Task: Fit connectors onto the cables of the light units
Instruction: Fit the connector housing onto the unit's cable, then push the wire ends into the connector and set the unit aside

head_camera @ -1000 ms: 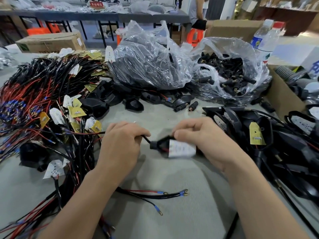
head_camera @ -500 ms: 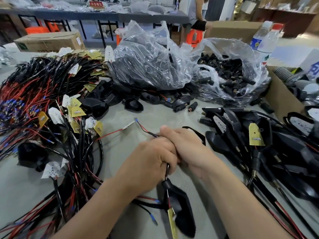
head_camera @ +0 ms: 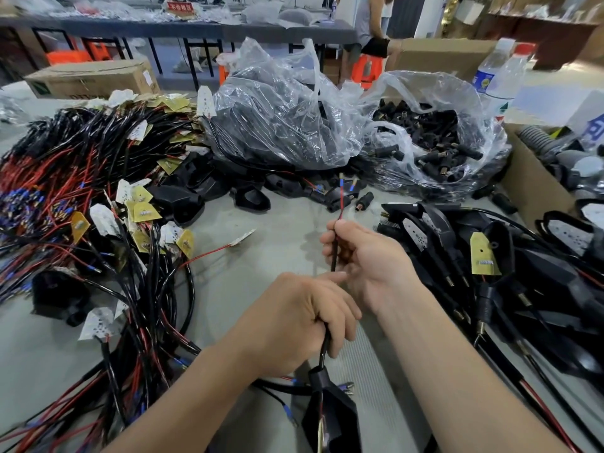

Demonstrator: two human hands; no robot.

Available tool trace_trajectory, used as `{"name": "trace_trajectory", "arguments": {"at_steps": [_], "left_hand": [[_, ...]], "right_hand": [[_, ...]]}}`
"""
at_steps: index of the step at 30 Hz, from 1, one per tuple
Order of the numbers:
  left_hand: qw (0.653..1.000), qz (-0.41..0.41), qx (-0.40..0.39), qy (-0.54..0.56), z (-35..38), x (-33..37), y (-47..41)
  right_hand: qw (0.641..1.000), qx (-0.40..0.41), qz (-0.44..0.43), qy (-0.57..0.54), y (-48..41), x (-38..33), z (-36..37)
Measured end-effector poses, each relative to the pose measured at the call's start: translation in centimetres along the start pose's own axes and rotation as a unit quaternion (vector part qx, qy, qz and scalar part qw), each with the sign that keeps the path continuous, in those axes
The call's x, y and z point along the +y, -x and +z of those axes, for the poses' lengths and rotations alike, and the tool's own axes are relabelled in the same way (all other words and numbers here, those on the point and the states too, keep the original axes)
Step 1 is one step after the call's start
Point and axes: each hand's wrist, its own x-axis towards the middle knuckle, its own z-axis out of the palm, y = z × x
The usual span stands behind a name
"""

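— Which way does the cable go?
— Away from the person, thin end pointing at the bags. The black light unit is at its near end, low in the middle.
— How does it look?
— Black, with a red wire poking out the top.
— Who holds it?
— The left hand has a tight grip low down. The right hand pinches it near the top.
— Any room?
— Bare worktop ahead, between the wire pile and the pile of units.
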Motion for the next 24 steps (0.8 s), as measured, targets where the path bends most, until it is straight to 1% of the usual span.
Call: {"name": "trace_trajectory", "arguments": {"at_steps": [3,6,7,9,10,11,12,13,14,16,19,21,24], "left_hand": [[0.999,-0.012,0.011,0.037,-0.4,0.1,-0.1],[0.996,-0.024,0.034,0.073,-0.5,0.1,0.1],[0.994,-0.035,0.068,0.075,-0.5,-0.1,0.2],[0.978,-0.100,0.180,0.034,-0.8,-0.7,0.0],[0.958,-0.148,0.243,0.028,-1.2,-1.3,-0.2],[0.935,-0.189,0.293,0.058,-1.7,-1.9,-0.5],[0.913,-0.217,0.326,0.111,-2.1,-2.5,-0.8],[0.894,-0.240,0.342,0.161,-2.5,-2.9,-1.1],[0.882,-0.258,0.343,0.193,-2.7,-3.1,-1.3],[0.882,-0.268,0.330,0.204,-2.8,-3.5,-1.3],[0.890,-0.254,0.331,0.184,-2.8,-3.5,-1.2],[0.881,-0.263,0.348,0.183,-3.1,-3.5,-1.2],[0.858,-0.290,0.390,0.169,-3.2,-3.4,-1.0]], "right_hand": [[0.999,0.031,-0.033,0.004,-0.6,0.2,-0.2],[0.997,0.032,-0.063,0.044,-0.9,0.4,-0.2],[0.995,0.026,-0.069,0.065,-0.9,0.2,-0.2],[0.993,-0.001,-0.064,0.103,-0.6,0.1,-0.2],[0.990,-0.022,-0.061,0.128,-0.2,0.1,-0.1],[0.984,-0.045,-0.062,0.162,0.2,0.3,0.1],[0.976,-0.067,-0.065,0.198,0.6,0.6,0.3],[0.967,-0.087,-0.071,0.229,1.0,1.0,0.6],[0.959,-0.103,-0.078,0.254,1.3,1.3,0.9],[0.940,-0.120,-0.094,0.304,1.6,1.9,1.4],[0.917,-0.116,-0.108,0.367,1.7,2.2,1.7],[0.901,-0.086,-0.135,0.404,1.6,2.2,1.5],[0.854,0.002,-0.216,0.474,1.3,1.5,0.8]]}}
